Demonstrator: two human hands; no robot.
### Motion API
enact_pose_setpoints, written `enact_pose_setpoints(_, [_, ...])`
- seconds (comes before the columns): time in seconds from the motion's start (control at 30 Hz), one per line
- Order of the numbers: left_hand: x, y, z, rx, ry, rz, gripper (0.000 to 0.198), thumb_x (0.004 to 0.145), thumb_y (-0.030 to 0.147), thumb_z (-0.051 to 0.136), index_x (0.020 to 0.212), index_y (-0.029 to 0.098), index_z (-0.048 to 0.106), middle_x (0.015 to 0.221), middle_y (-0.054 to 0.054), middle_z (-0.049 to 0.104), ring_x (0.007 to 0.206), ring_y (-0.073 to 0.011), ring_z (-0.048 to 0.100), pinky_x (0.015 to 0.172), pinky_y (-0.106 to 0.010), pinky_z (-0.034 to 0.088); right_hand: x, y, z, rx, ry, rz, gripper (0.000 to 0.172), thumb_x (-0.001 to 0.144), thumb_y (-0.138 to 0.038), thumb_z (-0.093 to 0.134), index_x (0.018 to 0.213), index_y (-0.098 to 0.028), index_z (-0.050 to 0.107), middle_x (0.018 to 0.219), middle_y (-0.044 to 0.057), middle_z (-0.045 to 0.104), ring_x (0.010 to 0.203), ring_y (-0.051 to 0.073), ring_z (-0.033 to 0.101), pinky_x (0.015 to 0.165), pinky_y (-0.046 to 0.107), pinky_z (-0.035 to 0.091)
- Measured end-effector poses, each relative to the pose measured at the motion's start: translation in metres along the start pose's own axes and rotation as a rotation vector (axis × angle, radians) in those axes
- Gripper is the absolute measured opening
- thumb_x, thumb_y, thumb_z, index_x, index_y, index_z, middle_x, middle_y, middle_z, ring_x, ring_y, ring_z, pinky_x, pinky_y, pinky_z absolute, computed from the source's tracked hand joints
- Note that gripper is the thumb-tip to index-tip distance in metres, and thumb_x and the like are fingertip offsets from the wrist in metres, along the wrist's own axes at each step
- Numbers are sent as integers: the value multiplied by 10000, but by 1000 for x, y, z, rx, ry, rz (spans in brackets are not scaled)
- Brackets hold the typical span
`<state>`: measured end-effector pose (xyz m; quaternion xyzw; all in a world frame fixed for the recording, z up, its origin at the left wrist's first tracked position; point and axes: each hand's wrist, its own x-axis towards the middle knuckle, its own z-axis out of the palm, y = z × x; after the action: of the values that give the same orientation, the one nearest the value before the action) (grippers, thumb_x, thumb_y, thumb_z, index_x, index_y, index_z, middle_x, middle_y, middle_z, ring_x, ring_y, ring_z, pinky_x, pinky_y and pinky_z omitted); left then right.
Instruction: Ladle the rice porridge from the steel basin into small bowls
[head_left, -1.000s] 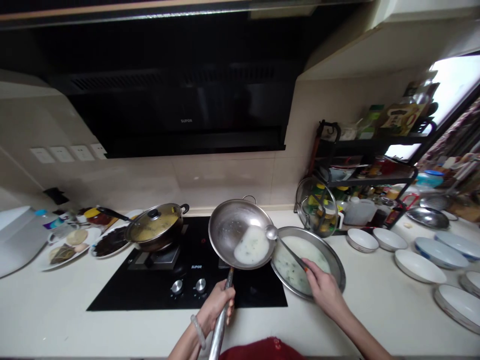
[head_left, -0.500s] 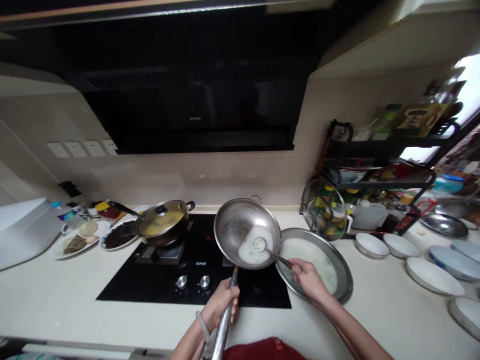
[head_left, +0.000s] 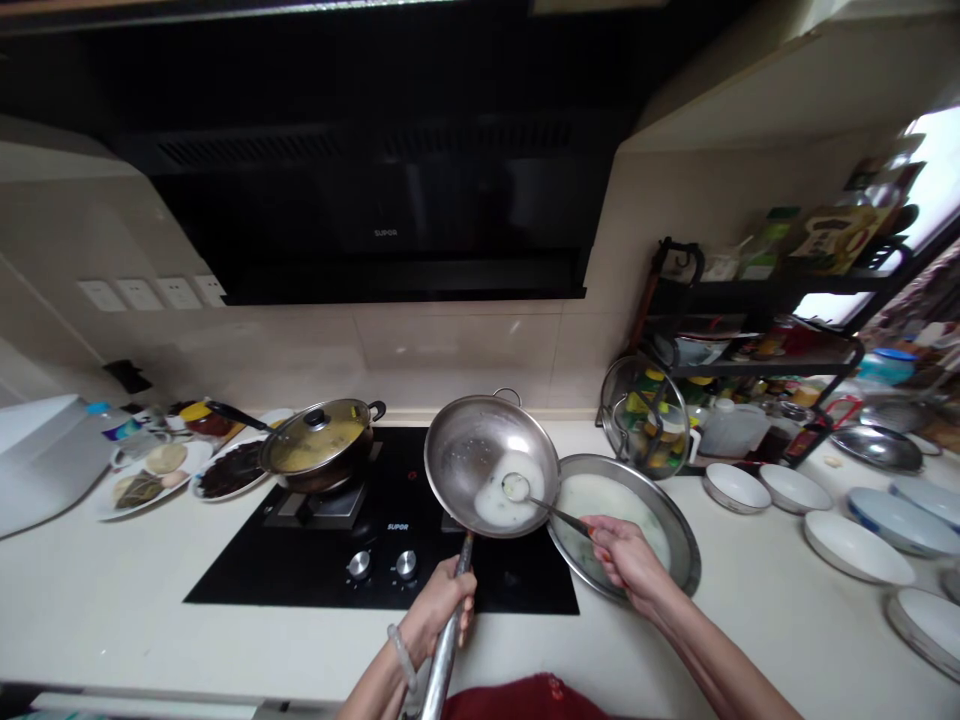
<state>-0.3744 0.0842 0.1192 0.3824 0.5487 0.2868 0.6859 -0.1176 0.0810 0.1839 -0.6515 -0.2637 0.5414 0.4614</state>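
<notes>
While the left hand (head_left: 444, 600) clasps the wok handle (head_left: 444, 658), the right hand (head_left: 626, 562), its grip around the ladle (head_left: 546, 507), should move gently through the white liquid (head_left: 493, 500).

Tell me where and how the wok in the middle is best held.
Likely by its long handle, from the near side, wrapped firmly as the left hand does: it juts from the near rim toward the body. The small loop sits on the far rim, toward the wall, so looks harder to reach. The wok holds milky liquid, so steadiness matters.
</notes>
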Motion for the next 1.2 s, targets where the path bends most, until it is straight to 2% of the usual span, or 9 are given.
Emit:
enact_pose_setpoints(0.33, [1,-2,-1,-2,-9,0,174,648,190,527,702,227,366,449,76,430,313,-66,338,282,-158,288,0,1,-5,35,-39,-13,337,624,-234,590,937,-109,593,413,-109,359,334,10,202,369,141,79])
enact_pose_setpoints(0.5, [2,-3,-2,12,-9,-12,164,660,193,514,716,227,363,451,81,422,315,-65,334,294,-159,292,-2,1,-14,72,-50,-11,364,609,-254,613,943,-111,587,418,-108,358,339,11,199,385,152,71])
enact_pose_setpoints(0.67, [1,-3,-2,-5,-17,-2,176,654,212,528,715,229,364,449,82,427,312,-65,330,286,-163,293,-5,0,-35,120,-4,-34,409,595,-276,640,967,-115,587,424,-102,361,350,20,192,398,166,63])
enact_pose_setpoints(0.9, [2,-4,-2,-11,-15,-6,183,666,210,536,716,231,361,455,82,424,315,-68,341,291,-164,292,-12,4,-78,131,132,-69,502,554,-307,666,1006,-103,589,432,-104,359,353,35,220,399,181,97])
enact_pose_setpoints(1.0, [3,-6,-2,-16,-20,-9,208,678,234,567,703,229,360,450,85,420,310,-61,340,299,-161,291,-13,11,-95,41,212,-93,540,571,-340,644,1047,-89,600,442,-91,387,349,59,274,387,196,151])
enact_pose_setpoints(1.07, [4,-6,-2,-20,-27,-4,212,674,233,572,697,228,361,445,86,418,308,-60,342,301,-159,290,-10,18,-108,-94,270,-144,526,600,-374,614,1042,-90,634,446,-54,447,366,105,377,382,224,234])
enact_pose_setpoints(1.13, [4,-6,-2,-21,-26,-1,190,657,206,550,692,226,364,443,82,424,309,-62,343,298,-159,288,-7,27,-120,-294,313,-250,460,629,-398,564,971,-116,685,463,1,534,427,172,504,424,277,359])
enact_pose_setpoints(1.2, [3,-6,-2,-16,-15,-7,168,631,177,516,687,225,365,441,77,430,310,-65,340,292,-159,283,-2,39,-132,-543,349,-391,398,663,-406,499,892,-160,713,527,57,635,524,240,607,528,338,457])
